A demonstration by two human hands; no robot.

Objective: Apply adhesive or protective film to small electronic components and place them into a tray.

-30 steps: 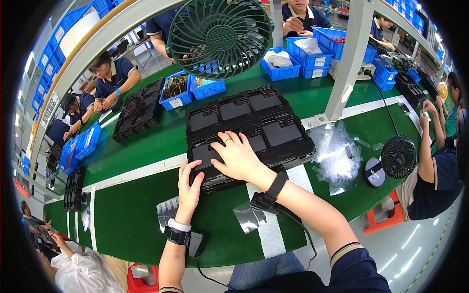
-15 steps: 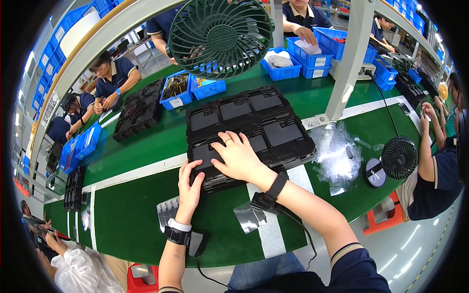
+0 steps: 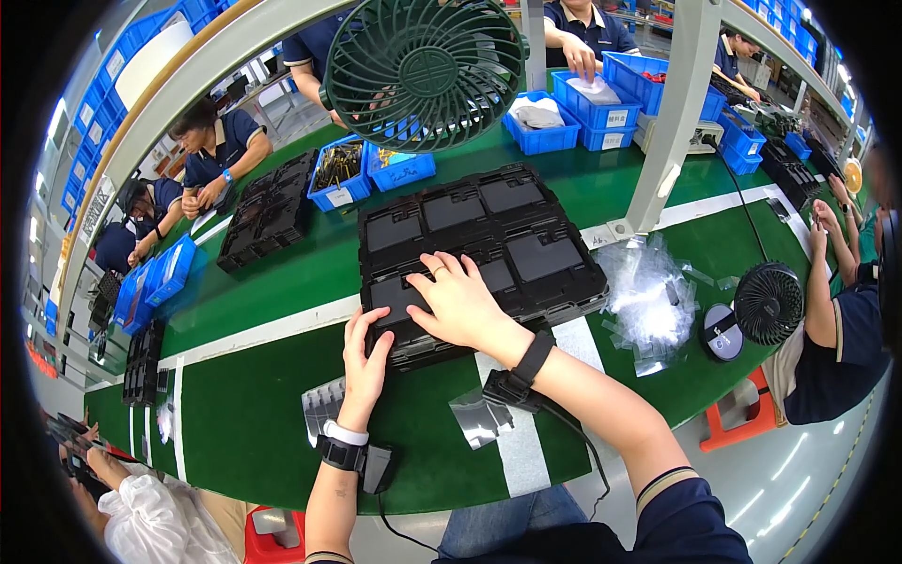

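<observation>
A black plastic tray [image 3: 575,273] with several recessed compartments lies in front of me, each visible compartment holding a flat dark-grey rectangular panel [image 3: 545,257]. My right hand [image 3: 458,303] rests over the near row, fingers spread, fingertips on the tray's middle and thumb near the front left panel [image 3: 399,299]. At the tray's near left corner is my left hand [image 3: 365,362], its fingers apart and touching the edge. Neither hand grips anything that I can see. Part of the near row is hidden beneath my right hand.
A pile of clear film pieces [image 3: 650,305] lies right of the tray, beside a small black fan [image 3: 768,303]. Film sheets [image 3: 479,419] lie near my wrists. A grey post [image 3: 669,122] and a large green fan [image 3: 427,75] stand beyond. Blue bins [image 3: 338,174] line the back.
My hands and the tray stay in place. Across the bench, a co-worker's hand over the blue bin has shifted slightly.
</observation>
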